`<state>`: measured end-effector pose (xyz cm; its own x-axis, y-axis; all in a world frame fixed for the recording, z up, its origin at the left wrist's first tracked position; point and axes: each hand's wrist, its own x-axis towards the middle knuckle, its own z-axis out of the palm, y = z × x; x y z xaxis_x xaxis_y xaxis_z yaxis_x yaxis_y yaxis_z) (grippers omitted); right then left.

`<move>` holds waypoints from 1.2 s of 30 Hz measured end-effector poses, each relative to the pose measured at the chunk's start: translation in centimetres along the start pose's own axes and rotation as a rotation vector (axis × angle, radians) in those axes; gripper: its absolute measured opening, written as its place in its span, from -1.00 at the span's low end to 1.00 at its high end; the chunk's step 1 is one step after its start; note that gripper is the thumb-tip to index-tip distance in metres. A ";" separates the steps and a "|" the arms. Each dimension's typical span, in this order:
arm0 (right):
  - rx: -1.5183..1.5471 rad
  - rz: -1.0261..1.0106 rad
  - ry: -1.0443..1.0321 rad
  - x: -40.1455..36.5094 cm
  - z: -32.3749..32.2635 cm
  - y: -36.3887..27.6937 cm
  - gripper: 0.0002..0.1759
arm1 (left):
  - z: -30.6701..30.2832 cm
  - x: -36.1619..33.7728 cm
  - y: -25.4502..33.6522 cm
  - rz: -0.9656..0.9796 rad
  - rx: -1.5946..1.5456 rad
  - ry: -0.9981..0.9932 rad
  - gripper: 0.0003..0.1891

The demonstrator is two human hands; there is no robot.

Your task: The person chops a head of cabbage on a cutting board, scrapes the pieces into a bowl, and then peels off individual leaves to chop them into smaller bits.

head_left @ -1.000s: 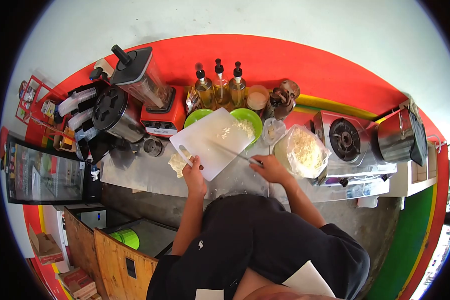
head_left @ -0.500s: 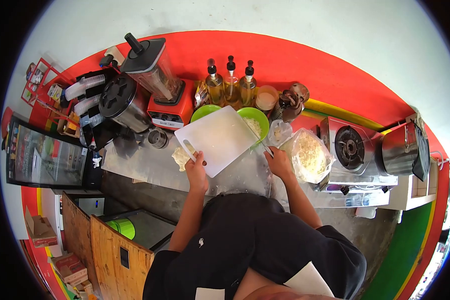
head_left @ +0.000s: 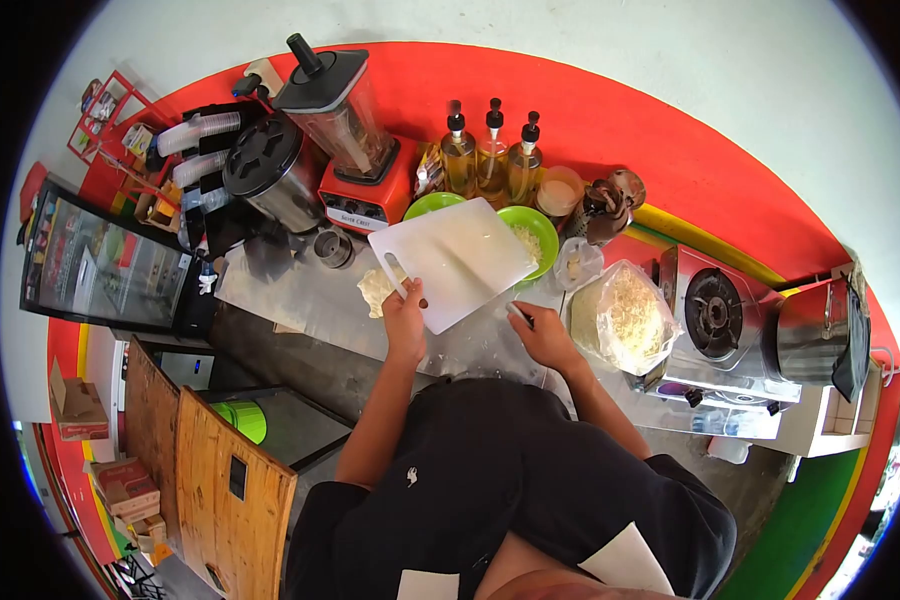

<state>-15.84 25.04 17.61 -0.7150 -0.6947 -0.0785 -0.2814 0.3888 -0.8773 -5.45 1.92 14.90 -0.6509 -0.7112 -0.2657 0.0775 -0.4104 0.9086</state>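
My left hand is closed around the handle end of a white cutting board, raised over the counter. The board's right edge reaches the rim of a green bowl with pale shreds, seemingly cabbage, inside. A second green bowl is partly hidden behind the board. My right hand grips a knife close to the board's lower right corner; its blade is hard to make out. A pale, crumpled-looking piece of food lies left of the board. Right of my right hand rests a plastic bag of pale shreds.
Behind the bowls stand a red blender, several pump bottles and a jar. A small plastic bag lies beside the bowl. The gas stove is at right; a metal cup is at left on the steel counter.
My right hand has drawn back from the bowl with the knife, whose blade showed along the board's edge before. The board now lies at a slightly different angle. The view has shifted a little.
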 end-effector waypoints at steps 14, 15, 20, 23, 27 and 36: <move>0.018 0.059 0.171 1.8 -2.9 1.5 -0.67 | 0.3 -1.2 -0.6 0.032 -0.013 0.024 -0.82; 0.044 0.031 0.047 1.2 -2.9 0.3 -0.66 | 0.3 -1.2 -0.6 0.033 -0.011 0.023 -0.82; 0.004 -0.031 -0.155 -0.4 -2.0 -1.9 -0.65 | 0.1 -1.3 -0.8 0.028 -0.023 0.031 -0.80; 0.028 -0.033 -0.068 -0.5 -0.9 -0.3 -0.64 | 0.7 -1.7 -0.6 0.069 -0.037 0.044 -0.89; -0.035 -0.015 0.114 0.3 -0.1 4.0 -0.65 | 1.1 -2.2 -0.3 0.057 -0.002 0.066 -0.87; -0.173 0.216 0.241 2.7 -2.9 6.8 -0.67 | 0.6 -2.6 -0.6 0.083 -0.002 0.082 -0.86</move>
<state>-21.52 27.51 12.82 -0.8943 -0.4306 -0.1216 -0.1964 0.6219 -0.7580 -4.26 4.35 15.27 -0.5784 -0.7870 -0.2148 0.1306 -0.3492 0.9279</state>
